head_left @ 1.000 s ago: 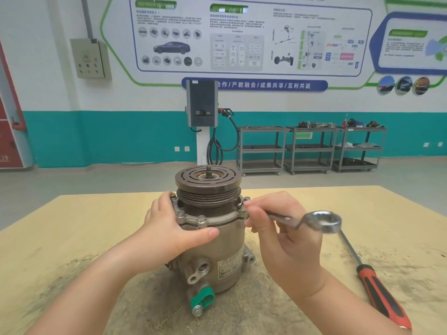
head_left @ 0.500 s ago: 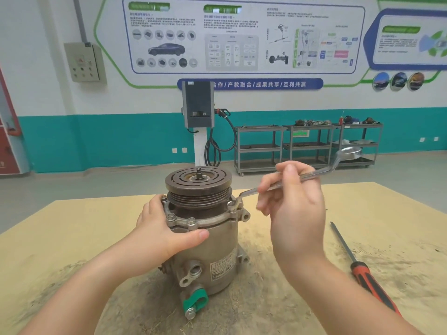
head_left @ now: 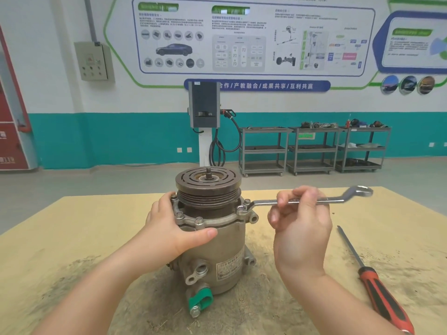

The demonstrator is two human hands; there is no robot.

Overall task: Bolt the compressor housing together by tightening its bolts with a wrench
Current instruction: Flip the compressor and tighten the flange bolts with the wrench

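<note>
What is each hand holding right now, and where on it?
The right hand pinches the wrench around the middle of its handle, its ring end set on a bolt. The left hand grips the compressor by its upper side, under the bolted rim.

White-and-teal wall (head_left: 121,141), poster board (head_left: 242,39), grey carts (head_left: 312,148), concrete floor (head_left: 96,180).
</note>
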